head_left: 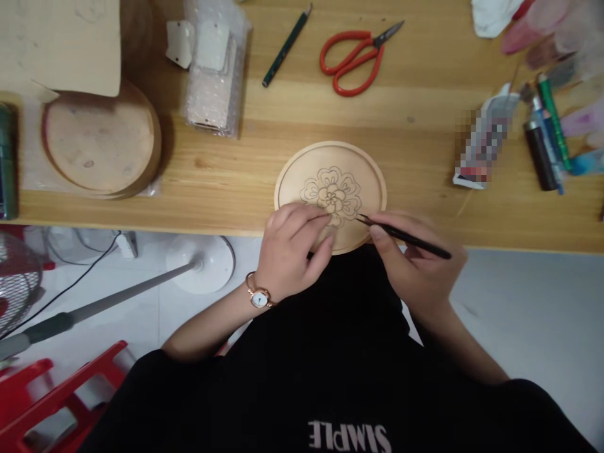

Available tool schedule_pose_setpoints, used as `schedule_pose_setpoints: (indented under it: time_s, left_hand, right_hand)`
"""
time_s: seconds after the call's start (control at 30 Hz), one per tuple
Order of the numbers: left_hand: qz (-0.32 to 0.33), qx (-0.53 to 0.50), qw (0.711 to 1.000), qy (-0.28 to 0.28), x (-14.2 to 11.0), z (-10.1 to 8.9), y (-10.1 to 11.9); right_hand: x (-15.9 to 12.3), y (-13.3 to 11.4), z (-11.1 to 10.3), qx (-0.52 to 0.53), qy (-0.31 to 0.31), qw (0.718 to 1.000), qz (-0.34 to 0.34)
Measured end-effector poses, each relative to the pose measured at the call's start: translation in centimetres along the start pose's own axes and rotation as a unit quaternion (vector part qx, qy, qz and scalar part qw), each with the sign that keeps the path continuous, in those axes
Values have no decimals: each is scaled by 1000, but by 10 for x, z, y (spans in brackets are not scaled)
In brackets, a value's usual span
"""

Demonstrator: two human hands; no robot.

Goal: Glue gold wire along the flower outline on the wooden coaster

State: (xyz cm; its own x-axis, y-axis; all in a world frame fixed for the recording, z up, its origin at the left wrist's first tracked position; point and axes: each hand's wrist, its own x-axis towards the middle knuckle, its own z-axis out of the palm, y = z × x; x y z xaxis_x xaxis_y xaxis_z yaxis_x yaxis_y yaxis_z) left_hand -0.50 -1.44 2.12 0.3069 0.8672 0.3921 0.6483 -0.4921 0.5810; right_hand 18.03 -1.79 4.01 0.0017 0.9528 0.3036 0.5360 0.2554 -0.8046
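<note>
A round wooden plate (292,182) with a raised rim lies at the table's front edge, a flower drawn in dark lines (331,196) on its face. My left hand (299,248), with a watch on its wrist, holds the plate at its lower left, fingers bent over the surface and thumb slightly apart. Anything small under those fingertips is hidden. In my right hand (419,258) are slim black tweezers (406,236), pinched between thumb and fingers. Their tips meet the drawing at the lower right petal, or hover just above it.
Red-handled scissors (352,63) and a dark green pencil (287,47) lie beyond the plate. Bubble-wrapped pieces (212,75) and a round wooden box (101,141) are to the left. A small carton (486,141), pens (542,138) and cups sit at right.
</note>
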Motion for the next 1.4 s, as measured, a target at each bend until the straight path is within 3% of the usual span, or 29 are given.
schedule_pose_setpoints:
  time_s: [0.23, 0.6, 1.4]
  left_hand:
    - [12, -28, 999, 14, -1, 0, -4]
    - [92, 74, 993, -6, -5, 4, -10]
    - [132, 147, 980, 23, -3, 11, -8]
  right_hand:
    - [-3, -2, -2, -29, -19, 999, -39]
    - [0, -13, -4, -116, -58, 984, -126]
    - [11, -2, 12, -67, -104, 991, -45]
